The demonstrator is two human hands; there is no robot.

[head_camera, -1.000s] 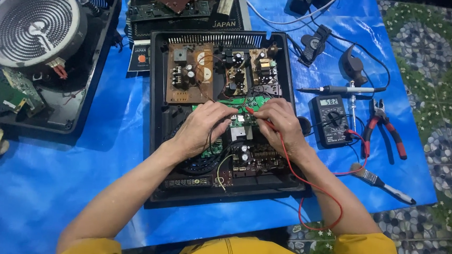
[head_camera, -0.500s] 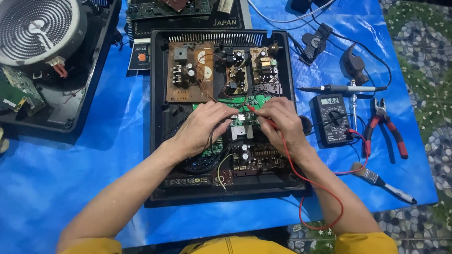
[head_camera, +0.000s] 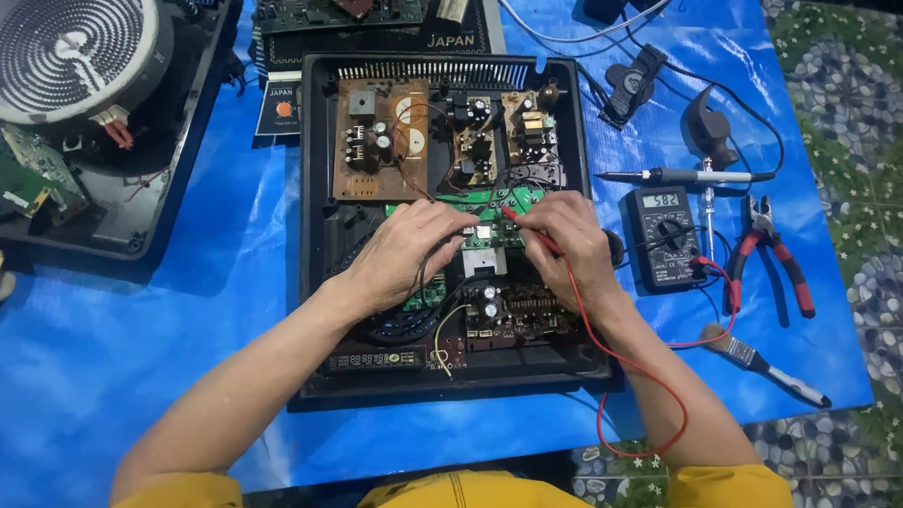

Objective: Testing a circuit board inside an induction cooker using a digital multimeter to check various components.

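Note:
An opened black appliance case point(head_camera: 314, 189) lies on a blue sheet, with brown circuit boards point(head_camera: 377, 136) at its back and a green board point(head_camera: 495, 199) in the middle. My left hand point(head_camera: 401, 251) rests on the green board, fingers closed on a black test probe whose lead runs under the palm. My right hand point(head_camera: 566, 245) pinches a red test probe point(head_camera: 526, 226), its tip on the green board. The red lead point(head_camera: 636, 373) loops down and back to a dark multimeter point(head_camera: 663, 235) at the right.
A second opened cooker with a round coil heater point(head_camera: 59, 57) sits at the top left. Right of the case lie a soldering iron point(head_camera: 679, 177), red-handled pliers point(head_camera: 772, 253) and a small brush point(head_camera: 760, 361). Black cables and adapters point(head_camera: 635, 77) trail across the back.
Both hands stay on the green board with only slight finger shifts. The view is almost the same.

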